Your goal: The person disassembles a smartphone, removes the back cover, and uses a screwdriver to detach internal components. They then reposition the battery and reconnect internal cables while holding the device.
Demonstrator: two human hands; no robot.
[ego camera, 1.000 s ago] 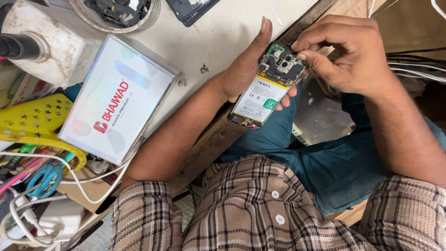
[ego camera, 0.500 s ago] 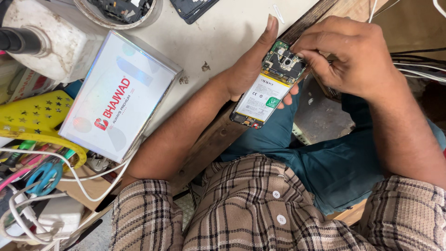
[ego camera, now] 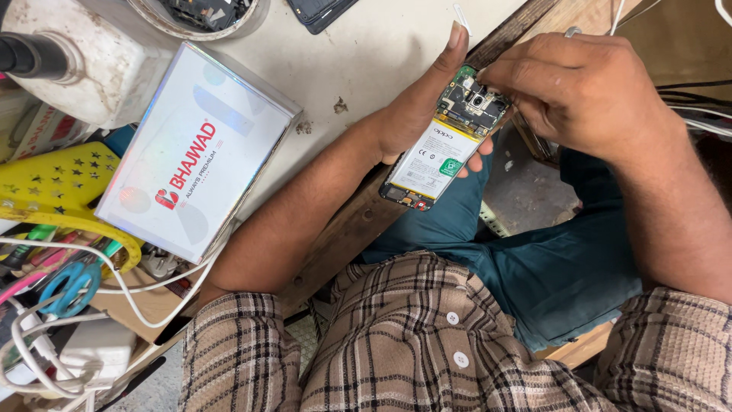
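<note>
Sitting far left: a yellow star-punched plastic piece (ego camera: 46, 191), blue-handled scissors (ego camera: 69, 288) and tangled white cables (ego camera: 114, 294) crowd the edge of the bench (ego camera: 366, 69).
Top left: a grimy white housing (ego camera: 99, 61) with a black tube entering it.
Round tub: a pale-rimmed container (ego camera: 194, 19) at the top edge holds dark phone parts; more cannot be made out.
White box: a flat rectangular box (ego camera: 194, 152) with red lettering lies tilted on the bench, just beside the tub; it is shut, so its contents are hidden.
Dark panel: a black phone piece (ego camera: 320, 11) lies at the top edge, cut off by the frame.
Left hand: the left hand (ego camera: 415, 114) cradles an opened phone (ego camera: 446, 141) from behind, thumb stretched up along its left side, fingertips showing under its right edge; the grip is clamped around the phone.
Phone: back cover off, white battery and circuit board with camera module exposed; held in the air over the bench edge and the teal-clad lap.
Right hand: the right hand (ego camera: 587, 95) has its fingertips pinched together on the top of the circuit board; whether they hold a small part or tool I cannot tell.
Far right: dark and white wires (ego camera: 698, 114) run behind the right wrist.
</note>
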